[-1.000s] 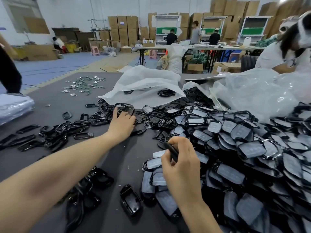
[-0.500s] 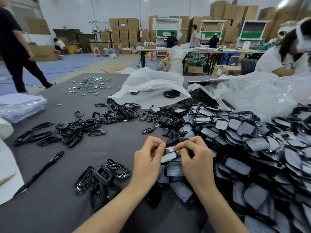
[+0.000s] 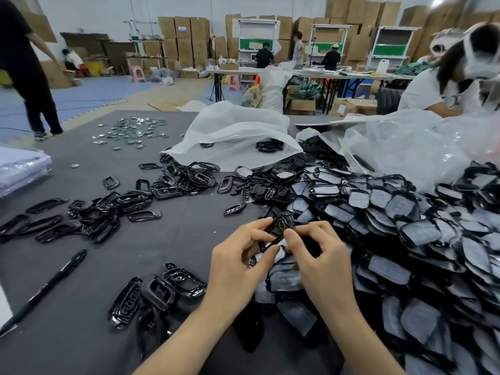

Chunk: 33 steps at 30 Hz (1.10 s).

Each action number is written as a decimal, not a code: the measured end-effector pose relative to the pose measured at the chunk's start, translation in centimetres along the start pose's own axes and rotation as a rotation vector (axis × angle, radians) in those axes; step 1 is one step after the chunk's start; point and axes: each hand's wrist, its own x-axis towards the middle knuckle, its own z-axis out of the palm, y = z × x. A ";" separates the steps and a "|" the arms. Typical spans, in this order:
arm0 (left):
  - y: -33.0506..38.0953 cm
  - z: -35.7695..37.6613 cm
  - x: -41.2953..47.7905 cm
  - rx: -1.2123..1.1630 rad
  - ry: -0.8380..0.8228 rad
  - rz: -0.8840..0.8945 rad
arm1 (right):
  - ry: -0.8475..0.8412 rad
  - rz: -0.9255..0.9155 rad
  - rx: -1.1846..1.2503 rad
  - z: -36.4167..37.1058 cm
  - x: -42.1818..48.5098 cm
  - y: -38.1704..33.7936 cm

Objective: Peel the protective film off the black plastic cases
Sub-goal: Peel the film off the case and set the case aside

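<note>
While the grey table (image 3: pixel 176 239) carries a big heap of film-covered cases (image 3: pixel 405 228) on our right, our left hand (image 3: pixel 238 269) and right hand (image 3: pixel 324 266) both pinch one black case (image 3: pixel 278 228) with curled fingertips, just above the heap's near edge. We judge a peel is under way, though we cannot tell whether its film has lifted. Next we need a nail under a corner.
</note>
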 end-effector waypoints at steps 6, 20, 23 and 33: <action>0.5 -0.1 0.3 0.012 0.063 -0.091 | -0.033 0.019 0.022 0.1 -0.1 0.2; -1.5 -4.1 2.5 0.541 0.190 -0.280 | 0.097 0.364 0.448 -0.8 1.0 0.5; -2.0 -4.4 3.2 0.625 0.109 -0.331 | 0.087 0.430 0.490 -1.1 1.0 0.7; -5.3 -3.3 12.5 1.111 -0.411 -0.398 | 0.032 0.539 0.747 -1.2 1.3 0.6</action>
